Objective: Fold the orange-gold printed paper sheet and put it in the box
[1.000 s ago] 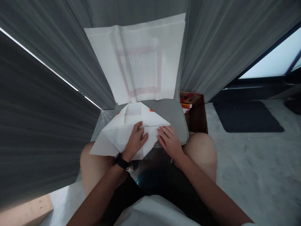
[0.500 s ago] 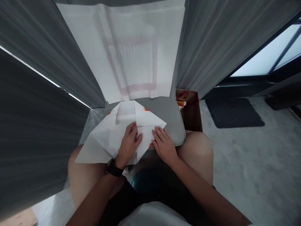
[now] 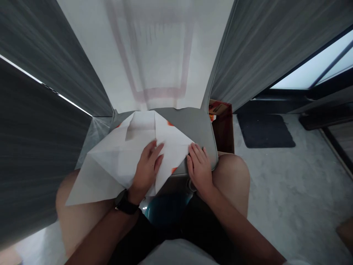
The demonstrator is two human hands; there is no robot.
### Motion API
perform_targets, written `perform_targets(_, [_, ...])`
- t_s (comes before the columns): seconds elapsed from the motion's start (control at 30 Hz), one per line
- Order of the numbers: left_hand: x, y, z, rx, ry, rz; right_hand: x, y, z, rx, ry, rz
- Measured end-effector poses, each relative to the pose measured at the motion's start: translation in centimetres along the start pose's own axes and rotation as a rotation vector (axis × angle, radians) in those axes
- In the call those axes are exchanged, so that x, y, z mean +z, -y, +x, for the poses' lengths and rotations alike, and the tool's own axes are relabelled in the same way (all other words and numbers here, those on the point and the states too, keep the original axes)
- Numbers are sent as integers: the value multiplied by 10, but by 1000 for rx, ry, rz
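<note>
Two bare hands lie on one folded white paper sheet (image 3: 110,162) with orange marks near its edges; it rests on a grey seat cushion (image 3: 190,125) and overhangs the left knee (image 3: 74,209); the left hand (image 3: 147,167), wearing a black watch (image 3: 125,201), lies on the sheet's middle, its fingers (image 3: 157,151) slightly apart, clamped on nothing; the right hand (image 3: 200,169) touches the sheet's right corner, its fingers (image 3: 194,152) also slightly apart; a white sheet with a faint pink square (image 3: 149,55) stands behind the cushion, a cardboard box (image 3: 223,129) just right of it, and a dark doormat (image 3: 261,130) lies on the floor further right.
</note>
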State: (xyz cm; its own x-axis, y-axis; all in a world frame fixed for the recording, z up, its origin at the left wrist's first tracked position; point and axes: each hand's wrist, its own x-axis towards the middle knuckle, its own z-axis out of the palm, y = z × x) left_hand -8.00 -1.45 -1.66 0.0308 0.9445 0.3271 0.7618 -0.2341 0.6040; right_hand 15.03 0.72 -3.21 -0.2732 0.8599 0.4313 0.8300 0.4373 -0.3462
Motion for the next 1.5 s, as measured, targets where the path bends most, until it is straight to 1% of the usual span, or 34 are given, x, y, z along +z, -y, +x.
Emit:
perform_targets(0.2, [2,2,1,76,-46,28,3,2,-8,0,-39,-18])
perform_targets(0.27, [3,2,0,42,-73,20,5,2,-9,-12,-43,-19])
perform_targets(0.4, [4,1,-3,-104,-94,20,7,-1,-9,-18,-64,-4])
perform_targets(0.53, [4,2,-3,-134,-83,14,6,5,-7,-27,-96,16])
perform_targets(0.67, [4,2,-2,-139,-58,4,5,17,0,-129,-16,38])
perform_targets(0.77, [4,2,-3,-129,-60,-7,6,21,3,-183,39,28])
perform_targets(0.97, [4,3,-3,-120,-69,9,7,19,3,-167,61,33])
perform_targets(1.03, [4,4,-3,-105,-61,23,7,18,3,-162,69,33])
perform_targets(1.1, [2,3,-2,-57,-41,33,7,18,3,-164,75,29])
perform_targets(1.2, [0,1,0,35,38,42,8,18,4,-170,75,18])
perform_targets(1.3, [0,0,1,77,101,35,9,19,5,-162,77,14])
perform_targets(1.5, [-1,1,1,125,108,72,11,19,7,-156,69,35])
